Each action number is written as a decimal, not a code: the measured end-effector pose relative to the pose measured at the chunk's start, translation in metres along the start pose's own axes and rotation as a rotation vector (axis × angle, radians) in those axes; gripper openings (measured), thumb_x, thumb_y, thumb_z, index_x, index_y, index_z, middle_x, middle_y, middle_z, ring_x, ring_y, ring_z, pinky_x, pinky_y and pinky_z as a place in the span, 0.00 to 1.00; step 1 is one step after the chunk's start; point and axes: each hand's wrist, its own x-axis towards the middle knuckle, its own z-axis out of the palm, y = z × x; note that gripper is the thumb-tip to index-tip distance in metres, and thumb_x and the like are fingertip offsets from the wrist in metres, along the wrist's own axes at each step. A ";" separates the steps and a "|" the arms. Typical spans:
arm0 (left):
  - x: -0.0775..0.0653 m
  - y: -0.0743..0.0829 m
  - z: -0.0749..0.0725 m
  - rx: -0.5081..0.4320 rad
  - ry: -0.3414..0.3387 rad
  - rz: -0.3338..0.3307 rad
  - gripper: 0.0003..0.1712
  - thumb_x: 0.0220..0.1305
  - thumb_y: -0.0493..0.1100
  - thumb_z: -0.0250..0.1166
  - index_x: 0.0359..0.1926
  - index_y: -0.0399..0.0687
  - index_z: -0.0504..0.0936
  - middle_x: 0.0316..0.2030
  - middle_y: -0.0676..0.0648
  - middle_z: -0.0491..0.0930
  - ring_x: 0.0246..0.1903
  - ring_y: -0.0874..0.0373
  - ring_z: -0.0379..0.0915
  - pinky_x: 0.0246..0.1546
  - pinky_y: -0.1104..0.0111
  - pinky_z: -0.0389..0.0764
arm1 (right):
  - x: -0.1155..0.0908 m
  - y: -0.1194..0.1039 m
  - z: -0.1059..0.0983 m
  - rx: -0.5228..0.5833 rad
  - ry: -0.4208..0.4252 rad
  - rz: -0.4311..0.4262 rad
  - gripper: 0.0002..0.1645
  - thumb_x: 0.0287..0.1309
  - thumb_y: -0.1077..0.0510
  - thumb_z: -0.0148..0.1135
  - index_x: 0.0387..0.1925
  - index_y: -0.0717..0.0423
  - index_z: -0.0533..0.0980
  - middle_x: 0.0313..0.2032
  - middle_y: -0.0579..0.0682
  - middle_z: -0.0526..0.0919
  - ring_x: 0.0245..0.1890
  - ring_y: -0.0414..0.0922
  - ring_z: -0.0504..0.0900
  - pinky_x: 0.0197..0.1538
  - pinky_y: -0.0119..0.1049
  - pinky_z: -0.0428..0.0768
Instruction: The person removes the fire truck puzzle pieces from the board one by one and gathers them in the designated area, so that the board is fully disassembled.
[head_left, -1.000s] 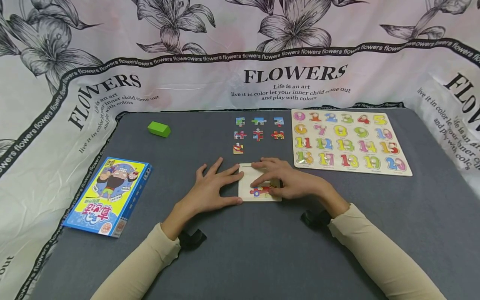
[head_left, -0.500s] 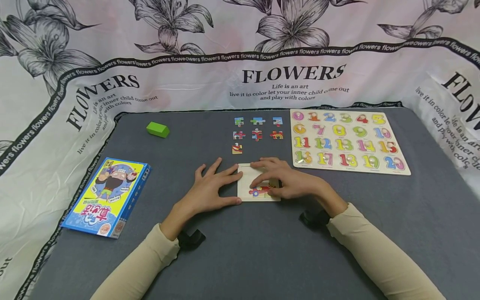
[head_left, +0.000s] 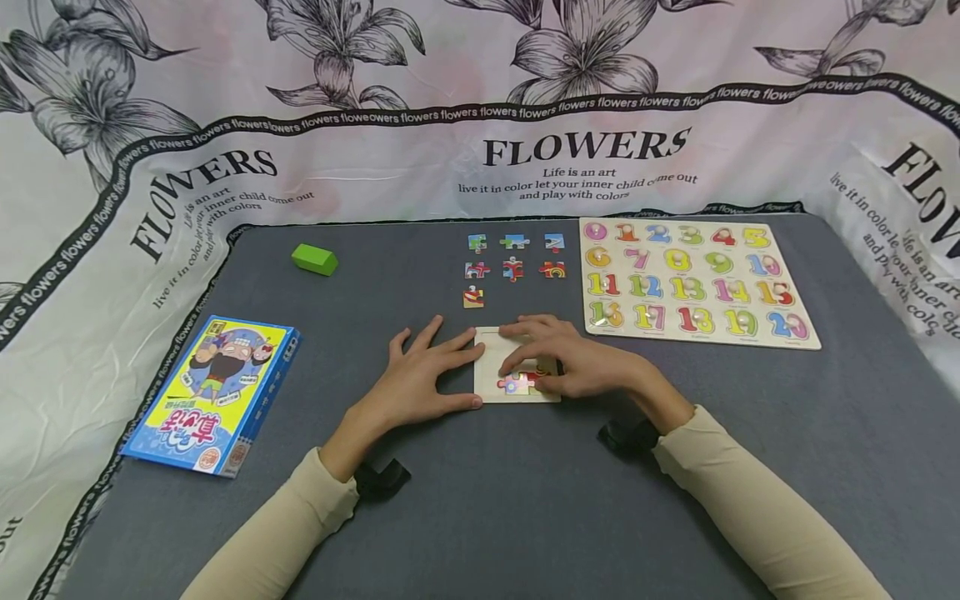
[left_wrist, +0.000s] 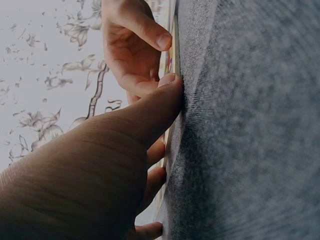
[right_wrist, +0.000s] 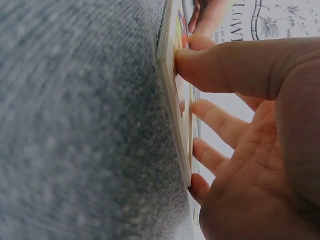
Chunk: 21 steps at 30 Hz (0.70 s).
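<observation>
A small pale puzzle tray lies flat on the grey cloth between both hands. Colourful jigsaw pieces sit along its lower side, partly covered by the right fingers. My left hand is spread, with its fingertips and thumb touching the tray's left edge. My right hand reaches over the tray's right side. Its thumb presses on a piece near the edge in the right wrist view, and its other fingertips rest on the tray. What lies under the right palm is hidden.
Several loose jigsaw pieces lie in rows beyond the tray. A number board is at the back right. At the left are a blue and yellow box and a green block. A flower-print sheet rises behind.
Both hands keep their places on the tray. The jigsaw piece beside the right fingertips looks paler and shinier now. The whole head view has shifted very slightly.
</observation>
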 end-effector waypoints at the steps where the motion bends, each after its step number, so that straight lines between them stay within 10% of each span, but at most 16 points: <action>1: 0.000 0.000 0.000 -0.001 0.000 0.001 0.45 0.60 0.68 0.69 0.75 0.64 0.67 0.78 0.55 0.59 0.81 0.40 0.38 0.71 0.30 0.36 | 0.000 0.001 0.000 -0.001 0.000 -0.002 0.23 0.66 0.66 0.61 0.56 0.40 0.83 0.76 0.59 0.62 0.79 0.65 0.47 0.70 0.76 0.44; 13: 0.000 -0.001 0.001 -0.014 -0.001 0.001 0.45 0.61 0.67 0.69 0.75 0.64 0.67 0.78 0.55 0.58 0.82 0.40 0.37 0.71 0.30 0.35 | 0.000 -0.003 -0.001 0.009 -0.010 0.024 0.25 0.58 0.63 0.70 0.56 0.40 0.83 0.74 0.56 0.67 0.78 0.61 0.50 0.72 0.72 0.46; 21: 0.001 -0.001 0.001 0.006 -0.001 -0.002 0.45 0.60 0.68 0.69 0.75 0.66 0.67 0.78 0.56 0.59 0.82 0.41 0.38 0.71 0.30 0.36 | 0.002 -0.007 -0.001 -0.073 0.034 0.032 0.24 0.55 0.57 0.76 0.53 0.37 0.85 0.48 0.43 0.79 0.53 0.44 0.64 0.59 0.55 0.59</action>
